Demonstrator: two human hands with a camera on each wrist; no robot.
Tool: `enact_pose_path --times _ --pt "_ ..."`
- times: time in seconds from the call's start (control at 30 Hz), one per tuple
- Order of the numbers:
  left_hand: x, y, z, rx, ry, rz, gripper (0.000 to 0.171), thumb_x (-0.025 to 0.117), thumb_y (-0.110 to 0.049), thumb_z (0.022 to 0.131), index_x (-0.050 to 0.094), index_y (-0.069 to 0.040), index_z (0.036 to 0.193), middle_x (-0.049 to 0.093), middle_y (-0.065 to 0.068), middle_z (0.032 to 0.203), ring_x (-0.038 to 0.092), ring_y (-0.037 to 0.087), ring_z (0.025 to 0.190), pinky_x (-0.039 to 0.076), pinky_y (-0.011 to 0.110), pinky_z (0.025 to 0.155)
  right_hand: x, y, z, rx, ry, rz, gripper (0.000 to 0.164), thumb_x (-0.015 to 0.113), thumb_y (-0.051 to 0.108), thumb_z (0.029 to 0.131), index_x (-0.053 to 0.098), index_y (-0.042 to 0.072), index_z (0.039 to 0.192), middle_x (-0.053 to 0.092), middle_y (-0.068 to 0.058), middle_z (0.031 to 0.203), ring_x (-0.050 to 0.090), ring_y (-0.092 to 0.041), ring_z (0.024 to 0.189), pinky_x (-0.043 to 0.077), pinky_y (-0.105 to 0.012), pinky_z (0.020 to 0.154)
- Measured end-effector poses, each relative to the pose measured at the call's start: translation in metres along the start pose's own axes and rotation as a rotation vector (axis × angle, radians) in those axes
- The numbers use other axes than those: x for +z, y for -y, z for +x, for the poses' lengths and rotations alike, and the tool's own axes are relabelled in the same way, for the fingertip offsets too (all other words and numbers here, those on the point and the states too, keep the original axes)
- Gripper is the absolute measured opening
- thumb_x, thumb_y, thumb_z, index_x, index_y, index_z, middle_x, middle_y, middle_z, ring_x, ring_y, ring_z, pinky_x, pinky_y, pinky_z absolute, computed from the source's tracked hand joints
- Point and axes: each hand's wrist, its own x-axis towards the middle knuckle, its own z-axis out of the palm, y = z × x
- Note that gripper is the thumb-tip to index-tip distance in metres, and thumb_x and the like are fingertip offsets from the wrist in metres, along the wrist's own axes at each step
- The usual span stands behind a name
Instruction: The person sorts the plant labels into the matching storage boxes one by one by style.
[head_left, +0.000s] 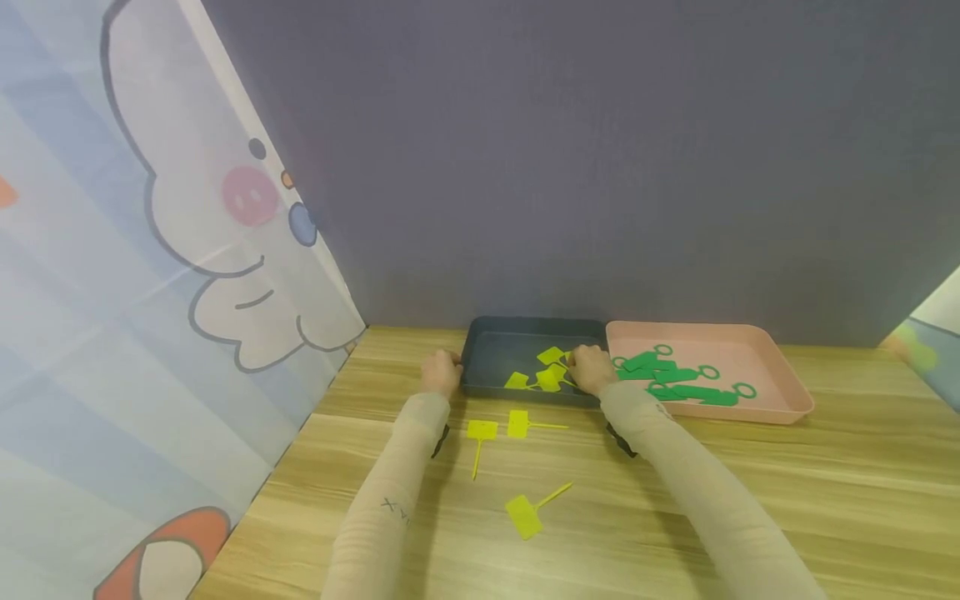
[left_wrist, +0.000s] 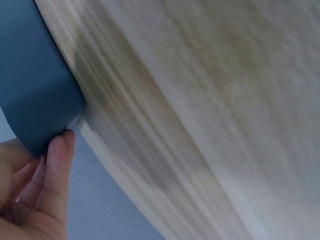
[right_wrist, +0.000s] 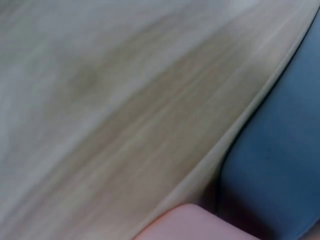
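Observation:
My left hand (head_left: 441, 372) pinches the left rim of a dark blue tray (head_left: 495, 323); in the left wrist view its fingers (left_wrist: 59, 155) hold the tray's corner (left_wrist: 47, 110). At the tray's opposite side, my right hand (head_left: 591, 369) curls over the right rim, by the seam with a pink tray (head_left: 720, 333). Several yellow plant labels (head_left: 549, 379) lie inside the dark tray, some partly behind the right hand. The right wrist view catches the dark tray's side (right_wrist: 280, 150) and the pink tray's corner (right_wrist: 190, 222), with the right fingers almost wholly out of frame.
Three more yellow labels, one (head_left: 482, 430) beside another (head_left: 518, 424) and one nearer (head_left: 524, 517), lie on the wooden table (head_left: 622, 533). Several green ring-ended tags (head_left: 678, 376) lie in the pink tray. A grey panel (head_left: 570, 167) rises behind both trays; a printed curtain (head_left: 150, 333) hangs at left.

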Motion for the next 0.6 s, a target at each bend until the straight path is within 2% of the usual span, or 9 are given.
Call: enact_pose_path --times 0.37,0.6 --pt "-0.001 0.001 -0.002 -0.005 0.024 0.007 0.02 0.061 -0.006 0.085 0.069 -0.002 0.103 0.068 0.015 0.105 0.062 0.031 0.101 0.05 0.039 0.089 -0.009 0.003 -0.01 -0.036 0.01 0.032 0.021 0.059 0.009 0.087 0.067 -0.002 0.104 0.067 -0.021 0.103 0.065 -0.035 0.085 0.055 -0.045 0.073" --pt "-0.002 0.001 -0.001 0.007 0.013 0.003 0.02 0.061 -0.006 0.085 0.069 -0.001 0.102 0.068 0.015 0.104 0.063 0.031 0.099 0.051 0.039 0.087 -0.018 0.007 -0.018 -0.11 -0.002 0.057 0.021 0.059 0.007 0.087 0.066 -0.004 0.104 0.067 -0.021 0.101 0.065 -0.034 0.086 0.054 -0.045 0.076"
